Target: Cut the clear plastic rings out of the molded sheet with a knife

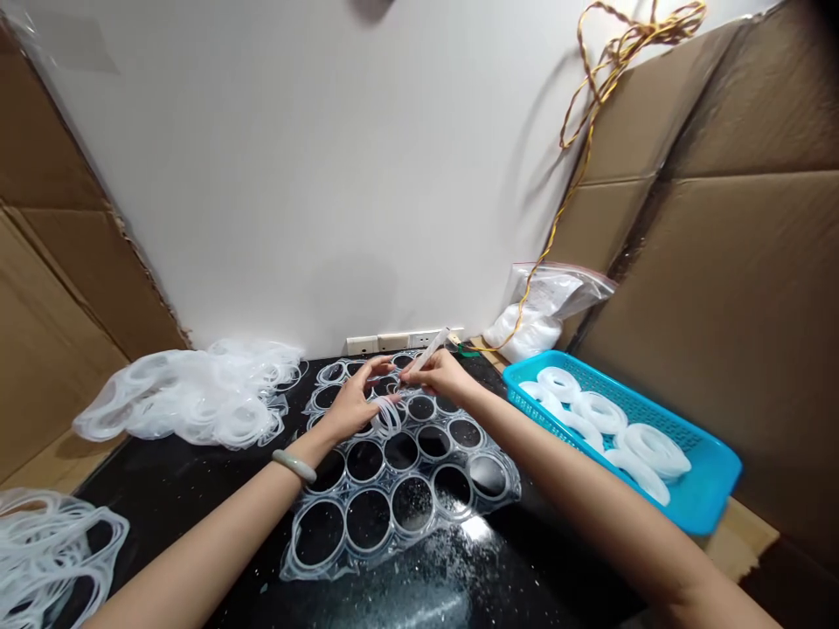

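My left hand [354,402], a bangle at its wrist, is curled over a clear sheet with rows of round holes [386,480]. A few thin translucent rings [388,418] hang at its thumb and fingers. Close beside it, my right hand [440,376] pinches a slim whitish stick-like tool [429,351], slanted with its upper end to the right. The tool's lower end is near the left fingertips, over the far part of the sheet. Fine detail between the two hands is too small to tell.
A blue basket [711,515] with bundles of white rings stands at right. Heaps of ring sheets [216,393] and loose strips [52,550] lie at left. Behind are a power strip [393,342], a zip bag [557,293] and a yellow twisted cord [590,131]. Cardboard [740,288] flanks the black table.
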